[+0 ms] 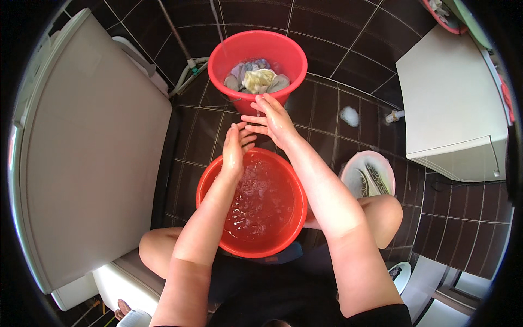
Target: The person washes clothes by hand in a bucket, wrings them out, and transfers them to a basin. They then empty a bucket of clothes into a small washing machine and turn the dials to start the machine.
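Wet and holding nothing, my left hand (234,150) is over the far rim of a red basin (302,218), its fingers apart and slightly curled. The basin holds water with a few bubbles. My right hand (277,121) reaches a little farther, fingers spread, close to the front rim of a pink-red bucket (223,87). Whether its fingertips touch that rim I cannot tell. Inside the bucket lie wet clothes, among them a pale yellow cloth (258,80) and grey pieces. The fingers of both hands come near each other.
Shoes (376,177) stand in a pink-rimmed tub (392,174) of suds to the right. A foam clump (350,116) sits on the dark tiled floor (321,103). White appliances flank me, one large at left (98,141), one at right (452,98). A pipe (177,32) rises beside the bucket.
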Demonstrator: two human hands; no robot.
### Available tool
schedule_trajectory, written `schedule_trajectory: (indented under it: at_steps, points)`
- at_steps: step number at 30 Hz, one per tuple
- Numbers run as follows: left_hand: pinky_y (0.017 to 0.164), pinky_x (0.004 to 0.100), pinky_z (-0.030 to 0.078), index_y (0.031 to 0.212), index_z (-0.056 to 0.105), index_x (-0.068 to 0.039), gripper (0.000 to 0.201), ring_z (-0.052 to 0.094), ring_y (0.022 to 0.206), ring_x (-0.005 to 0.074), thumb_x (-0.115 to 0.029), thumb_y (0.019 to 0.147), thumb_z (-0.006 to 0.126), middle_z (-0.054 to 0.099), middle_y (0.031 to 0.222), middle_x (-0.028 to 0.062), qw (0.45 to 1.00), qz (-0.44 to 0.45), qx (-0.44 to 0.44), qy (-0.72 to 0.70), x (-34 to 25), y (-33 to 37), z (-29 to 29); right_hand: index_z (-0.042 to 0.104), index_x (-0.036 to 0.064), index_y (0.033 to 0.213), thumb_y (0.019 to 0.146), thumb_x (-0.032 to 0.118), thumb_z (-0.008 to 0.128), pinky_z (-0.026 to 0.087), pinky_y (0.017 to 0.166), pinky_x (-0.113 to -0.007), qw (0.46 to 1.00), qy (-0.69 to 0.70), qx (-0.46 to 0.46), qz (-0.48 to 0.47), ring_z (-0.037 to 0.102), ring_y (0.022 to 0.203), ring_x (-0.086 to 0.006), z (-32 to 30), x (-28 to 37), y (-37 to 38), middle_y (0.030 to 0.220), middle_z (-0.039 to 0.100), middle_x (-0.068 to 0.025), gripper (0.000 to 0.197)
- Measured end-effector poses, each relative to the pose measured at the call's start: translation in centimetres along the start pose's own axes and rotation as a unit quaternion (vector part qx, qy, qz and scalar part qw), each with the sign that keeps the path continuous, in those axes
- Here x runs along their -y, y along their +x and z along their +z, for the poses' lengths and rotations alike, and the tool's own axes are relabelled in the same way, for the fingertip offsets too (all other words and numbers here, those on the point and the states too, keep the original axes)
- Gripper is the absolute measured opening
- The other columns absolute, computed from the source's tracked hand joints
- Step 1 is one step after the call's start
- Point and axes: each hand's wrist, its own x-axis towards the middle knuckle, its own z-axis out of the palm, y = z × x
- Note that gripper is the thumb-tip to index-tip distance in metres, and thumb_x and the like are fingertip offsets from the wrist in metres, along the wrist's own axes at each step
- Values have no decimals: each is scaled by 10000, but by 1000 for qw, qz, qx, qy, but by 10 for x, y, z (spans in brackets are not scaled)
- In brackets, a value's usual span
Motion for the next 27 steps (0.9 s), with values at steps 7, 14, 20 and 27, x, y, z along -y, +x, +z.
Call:
schedule_trajectory:
  at_steps: [7, 14, 20, 27]
  points:
    - [826, 313, 439, 1205, 466, -59, 409, 563, 957, 178, -374, 966, 363, 583, 1113, 101, 992, -49, 88, 70, 26, -9, 41, 506, 20, 1203, 892, 225, 579, 560, 713, -336, 990, -137, -34, -6, 639, 910, -242, -80, 44, -18, 1100, 575, -127, 379]
    - [816, 303, 444, 1194, 478, -78, 344, 568, 927, 168, -311, 944, 439, 597, 1089, 89, 954, -95, 230, 165, 67, -25, 151, 532, 33, 1187, 904, 253, 558, 540, 735, -315, 950, -285, -122, 33, 634, 904, -202, -200, 139, -132, 1083, 595, -110, 359]
    - [798, 290, 446, 1204, 484, -68, 362, 563, 899, 146, -286, 916, 487, 601, 1077, 60, 873, -128, 326, 339, 119, -49, 242, 570, 21, 1132, 893, 295, 578, 534, 729, -300, 948, -135, -288, 27, 629, 866, -171, -351, 77, -282, 1013, 627, -94, 364]
    - [597, 250, 416, 1073, 563, -66, 312, 512, 721, 103, -280, 847, 553, 565, 875, 5, 781, -242, 300, 492, 218, -37, 251, 529, 6, 1132, 920, 243, 500, 523, 641, -298, 790, 60, -611, 16, 604, 891, -199, -433, -137, -404, 1027, 604, -101, 320]
